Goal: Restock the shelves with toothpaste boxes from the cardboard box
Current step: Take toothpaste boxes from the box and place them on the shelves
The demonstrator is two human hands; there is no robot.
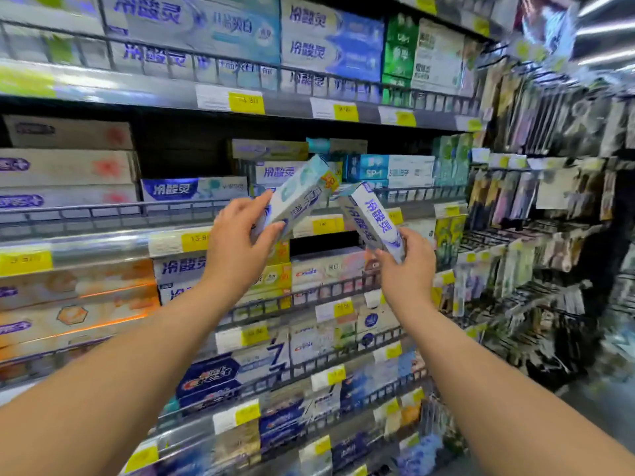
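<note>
Two toothpaste boxes are held up in front of the shelving, their top ends leaning toward each other but apart. The left hand (237, 235) grips the left toothpaste box (299, 194) by its lower end, thumb on top and fingers curled under. This box's long axis rises from lower left to upper right, and its far end points at the middle shelf (103, 235). The right hand (410, 269) pinches the right toothpaste box (372, 219) at its lower end. That box slants the other way, from lower right to upper left, with its printed face toward the camera.

On the middle shelf, behind a wire rail (103, 211), a lone blue-and-white box (194, 188) lies lengthwise with dark open room above and behind it. To the left of this room stand pale stacked cartons (65, 166), and to the right more toothpaste boxes (395, 170). The upper shelf (137, 94) is packed with boxes stacked lengthwise, blue and white, then green ones further right. On the lower shelf (309, 297), just under the held boxes, a dark slot (323, 242) is open above a row of white boxes (326, 269).

Yellow price labels (245, 102) run along the shelf fronts. Hanging packs (536, 187) fill the rack on the right, too blurred to identify.
</note>
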